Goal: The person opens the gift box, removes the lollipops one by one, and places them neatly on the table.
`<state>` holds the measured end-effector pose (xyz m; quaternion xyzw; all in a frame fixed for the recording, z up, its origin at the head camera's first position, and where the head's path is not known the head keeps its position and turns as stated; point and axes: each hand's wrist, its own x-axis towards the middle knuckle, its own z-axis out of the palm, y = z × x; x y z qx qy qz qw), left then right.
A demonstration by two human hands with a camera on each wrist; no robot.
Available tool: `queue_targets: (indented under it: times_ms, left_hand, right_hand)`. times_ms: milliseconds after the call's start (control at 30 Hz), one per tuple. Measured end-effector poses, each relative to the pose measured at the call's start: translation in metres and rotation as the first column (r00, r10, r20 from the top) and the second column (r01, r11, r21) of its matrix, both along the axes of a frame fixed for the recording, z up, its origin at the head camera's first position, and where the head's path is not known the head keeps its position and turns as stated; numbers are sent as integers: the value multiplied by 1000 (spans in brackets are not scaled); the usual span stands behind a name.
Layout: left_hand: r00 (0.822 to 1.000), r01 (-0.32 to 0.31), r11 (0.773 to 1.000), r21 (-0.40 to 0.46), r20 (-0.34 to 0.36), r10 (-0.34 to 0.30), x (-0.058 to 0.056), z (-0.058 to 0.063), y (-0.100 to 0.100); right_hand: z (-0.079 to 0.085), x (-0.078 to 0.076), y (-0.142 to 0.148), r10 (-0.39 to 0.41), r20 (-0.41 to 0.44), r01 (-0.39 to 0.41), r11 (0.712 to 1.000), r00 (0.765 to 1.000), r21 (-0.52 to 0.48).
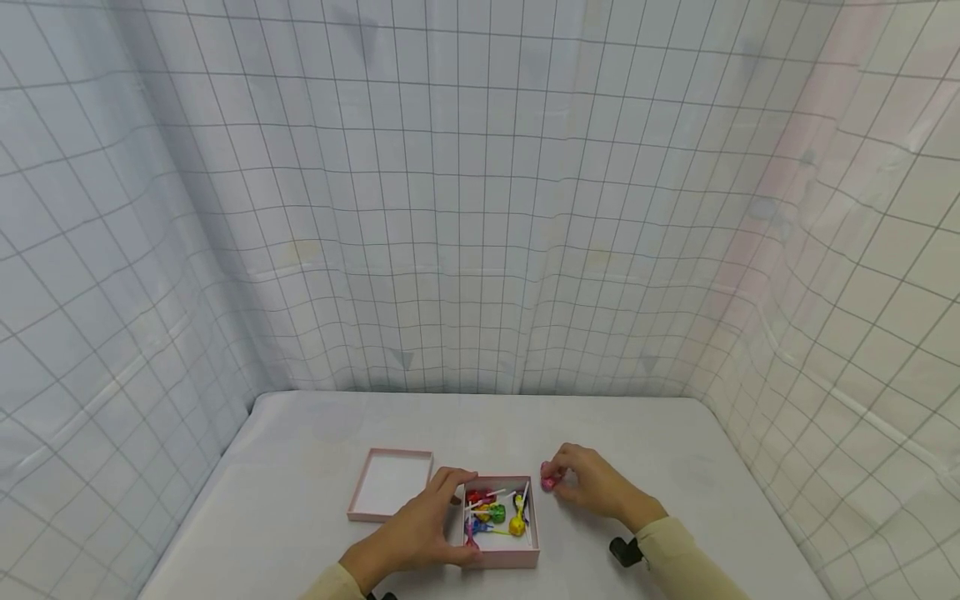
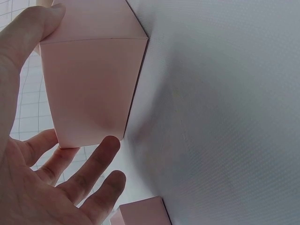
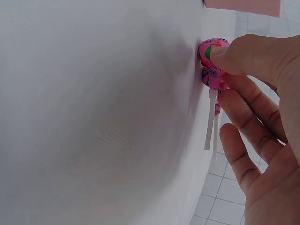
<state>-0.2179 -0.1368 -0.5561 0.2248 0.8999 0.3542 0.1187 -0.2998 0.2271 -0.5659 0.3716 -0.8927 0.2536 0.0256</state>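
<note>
My left hand (image 1: 418,525) grips an open pink box (image 1: 510,561) from its left side, thumb at the near wall and fingertips by the far corner. Inside the box lie several wrapped lollipops, among them a yellow lollipop (image 1: 517,527) and a green lollipop (image 1: 498,513). Just right of the box, my right hand (image 1: 596,485) pinches a pink lollipop (image 3: 205,50) between thumb and forefinger, low over the table. A second white stick shows beside the first in the right wrist view; its candy end is mostly hidden.
Left of the box, a shallow pink lid (image 1: 367,516) lies with its white inside facing up. White cloth covers the table (image 1: 660,442). Gridded white curtains (image 1: 480,208) stand behind the table and at both sides.
</note>
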Motion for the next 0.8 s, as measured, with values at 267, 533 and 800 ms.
queue_targets:
  times_ms: [267,533,800]
  left_hand:
    - [1000,-4,1000,12,18,3,-2,0,0]
    - [1000,0,1000,10,13,0,-1,-1,0]
    - [1000,1,1000,-9,-13,-1,0,0,0]
  right_hand:
    - [1,-1,4,-3,-25,3,1000,1000,8]
    - [9,2,6,-18,-11,18,1000,1000,-2]
    - [22,7,1,30,-55,-32,999,998,-37]
